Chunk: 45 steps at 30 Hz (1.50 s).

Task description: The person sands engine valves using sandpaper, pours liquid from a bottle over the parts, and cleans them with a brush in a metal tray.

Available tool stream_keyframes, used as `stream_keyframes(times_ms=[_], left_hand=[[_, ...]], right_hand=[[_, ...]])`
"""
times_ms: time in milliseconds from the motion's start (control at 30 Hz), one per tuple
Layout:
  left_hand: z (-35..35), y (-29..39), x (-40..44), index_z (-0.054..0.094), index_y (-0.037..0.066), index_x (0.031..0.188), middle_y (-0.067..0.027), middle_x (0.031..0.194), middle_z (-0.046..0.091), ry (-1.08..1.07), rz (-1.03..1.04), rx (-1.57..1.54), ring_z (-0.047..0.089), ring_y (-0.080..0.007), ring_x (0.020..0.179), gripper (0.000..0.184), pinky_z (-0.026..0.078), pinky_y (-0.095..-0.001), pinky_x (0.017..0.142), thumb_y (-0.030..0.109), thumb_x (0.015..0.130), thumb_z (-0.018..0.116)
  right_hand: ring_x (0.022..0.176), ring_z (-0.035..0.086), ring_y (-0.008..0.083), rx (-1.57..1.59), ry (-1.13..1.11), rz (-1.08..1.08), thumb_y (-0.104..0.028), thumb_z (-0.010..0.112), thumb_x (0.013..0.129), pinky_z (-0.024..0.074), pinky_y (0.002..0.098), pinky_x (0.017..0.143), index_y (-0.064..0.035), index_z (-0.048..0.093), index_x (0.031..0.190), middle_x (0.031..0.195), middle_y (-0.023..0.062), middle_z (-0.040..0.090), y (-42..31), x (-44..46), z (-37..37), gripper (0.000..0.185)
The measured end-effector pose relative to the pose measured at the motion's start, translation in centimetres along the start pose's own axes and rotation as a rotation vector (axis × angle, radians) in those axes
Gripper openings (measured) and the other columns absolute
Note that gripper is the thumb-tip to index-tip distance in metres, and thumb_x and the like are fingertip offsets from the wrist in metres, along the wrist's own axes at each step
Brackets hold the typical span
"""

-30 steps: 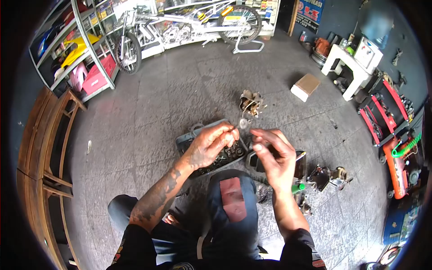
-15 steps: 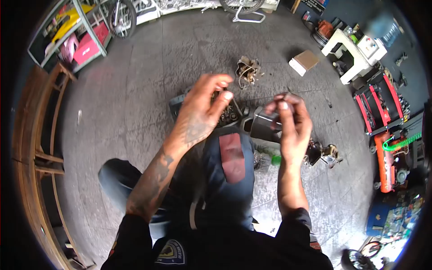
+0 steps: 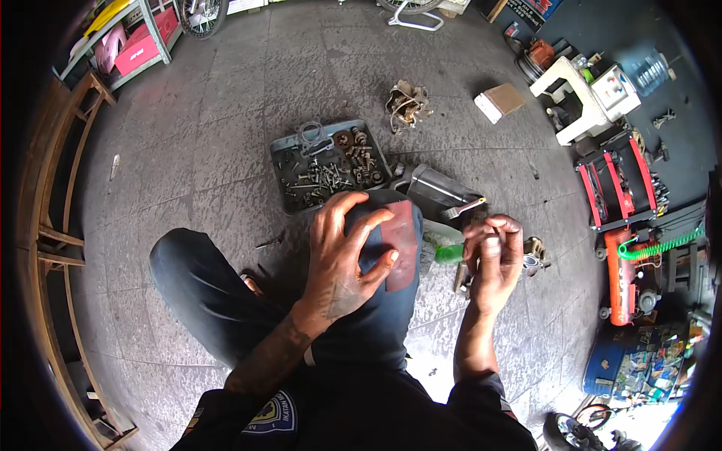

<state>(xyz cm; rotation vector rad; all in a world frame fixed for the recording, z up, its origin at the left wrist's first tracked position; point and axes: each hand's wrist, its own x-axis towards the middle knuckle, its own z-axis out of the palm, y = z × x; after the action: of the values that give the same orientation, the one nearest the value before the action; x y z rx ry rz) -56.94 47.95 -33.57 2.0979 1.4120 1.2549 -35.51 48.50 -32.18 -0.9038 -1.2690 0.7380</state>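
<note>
Now the left hand (image 3: 342,252) has shifted from tray (image 3: 277,174) to knee (image 3: 404,240).

Loose parts (image 3: 327,177) in a tray (image 3: 277,174) left of the container (image 3: 429,188), the box (image 3: 502,101) beyond both, farther right.

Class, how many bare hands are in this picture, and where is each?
2: left hand, partly covering the red knee patch; right hand, near the brush.
</note>
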Motion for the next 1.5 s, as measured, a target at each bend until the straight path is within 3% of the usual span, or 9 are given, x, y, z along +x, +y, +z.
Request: stream_keyframes(times_ms=[200, 367, 567, 633, 667, 867, 967, 1433, 1500], left_hand=[[-0.3, 0.0, -0.2, 0.059, 0.011, 0.123, -0.0175, 0.138, 0.036, -0.015, 0.019, 0.082, 0.032, -0.0369, 0.129, 0.050, 0.029, -0.0496, 0.107, 0.029, 0.078, 0.073], [-0.3, 0.2, -0.3, 0.052, 0.015, 0.132, -0.0174, 0.143, 0.033, -0.041, 0.010, 0.072, 0.030, -0.0379, 0.132, 0.067, 0.026, -0.0500, 0.108, 0.028, 0.071, 0.076], [0.8, 0.4, -0.9, 0.047, 0.013, 0.137, -0.0193, 0.148, 0.028, -0.019, -0.027, 0.066, 0.028, -0.0394, 0.134, 0.074, 0.024, -0.0514, 0.109, 0.034, 0.072, 0.075], [1.0, 0.3, -1.1, 0.045, 0.011, 0.139, -0.0218, 0.149, 0.024, -0.024, 0.011, 0.151, 0.023, -0.0416, 0.137, 0.073, 0.021, -0.0524, 0.111, 0.049, 0.081, 0.067], [1.0, 0.3, -1.2, 0.045, 0.011, 0.139, -0.0218, 0.149, 0.024, -0.015, -0.007, 0.141, 0.023, -0.0416, 0.137, 0.073, 0.021, -0.0524, 0.111, 0.049, 0.081, 0.067], [0.6, 0.4, -1.3, 0.041, 0.013, 0.143, -0.0219, 0.151, 0.023, -0.037, -0.036, 0.050, 0.023, -0.0413, 0.138, 0.080, 0.022, -0.0506, 0.110, 0.032, 0.074, 0.075], [0.8, 0.3, -1.3, 0.043, 0.015, 0.141, -0.0188, 0.149, 0.029, 0.011, -0.048, 0.042, 0.030, -0.0383, 0.134, 0.083, 0.028, -0.0513, 0.108, 0.029, 0.067, 0.079], [0.8, 0.0, -0.7, 0.038, 0.012, 0.143, -0.0229, 0.151, 0.024, -0.060, -0.037, -0.024, 0.026, -0.0404, 0.136, 0.090, 0.024, -0.0508, 0.110, 0.026, 0.065, 0.081], [0.6, -0.3, -0.5, 0.038, 0.012, 0.143, -0.0228, 0.151, 0.024, -0.068, -0.045, -0.046, 0.026, -0.0406, 0.136, 0.094, 0.025, -0.0510, 0.110, 0.025, 0.062, 0.082]], right_hand=[[0.058, 0.052, 0.0063, -0.247, -0.132, 0.051, -0.010, 0.053, 0.097, 0.0417, 0.0208, 0.052, -0.0008, 0.065, 0.095, 0.075, 0.0038, 0.062, -1.4, -1.1, 2.0, 0.015], [0.077, 0.069, 0.0241, -0.562, -0.275, 0.031, -0.005, 0.059, 0.093, 0.0528, 0.0317, 0.068, -0.0010, 0.057, 0.101, 0.091, 0.0116, 0.067, -0.6, -1.4, 3.8, 0.010], [0.078, 0.069, 0.0242, -0.586, -0.325, 0.049, -0.006, 0.060, 0.093, 0.0529, 0.0319, 0.068, 0.0003, 0.057, 0.102, 0.092, 0.0118, 0.066, -0.7, -1.6, 3.9, 0.012], [0.079, 0.069, 0.0240, -0.635, -0.326, -0.009, -0.007, 0.061, 0.092, 0.0530, 0.0317, 0.068, 0.0002, 0.058, 0.101, 0.092, 0.0117, 0.066, -0.8, -1.6, 4.0, 0.012], [0.077, 0.066, 0.0140, -0.618, -0.301, 0.019, -0.010, 0.064, 0.092, 0.0519, 0.0266, 0.071, -0.0007, 0.061, 0.100, 0.087, 0.0082, 0.068, -0.7, -1.7, 4.1, 0.013], [0.080, 0.069, 0.0226, -0.718, -0.364, 0.060, -0.010, 0.065, 0.091, 0.0536, 0.0309, 0.070, -0.0010, 0.060, 0.101, 0.091, 0.0120, 0.068, -0.4, -0.8, 3.7, 0.014], [0.080, 0.065, 0.0159, -0.774, -0.375, 0.082, -0.007, 0.066, 0.090, 0.0515, 0.0278, 0.073, 0.0007, 0.061, 0.100, 0.091, 0.0093, 0.067, -0.7, -0.4, 3.7, 0.013], [0.085, 0.065, 0.0189, -0.840, -0.306, 0.127, -0.002, 0.069, 0.084, 0.0517, 0.0295, 0.075, -0.0009, 0.061, 0.098, 0.095, 0.0116, 0.067, -0.8, -1.1, 4.5, 0.016], [0.085, 0.065, 0.0204, -0.920, -0.368, -0.047, -0.001, 0.070, 0.083, 0.0521, 0.0302, 0.075, -0.0008, 0.059, 0.096, 0.094, 0.0120, 0.066, 0.1, -3.6, 3.0, 0.017]])
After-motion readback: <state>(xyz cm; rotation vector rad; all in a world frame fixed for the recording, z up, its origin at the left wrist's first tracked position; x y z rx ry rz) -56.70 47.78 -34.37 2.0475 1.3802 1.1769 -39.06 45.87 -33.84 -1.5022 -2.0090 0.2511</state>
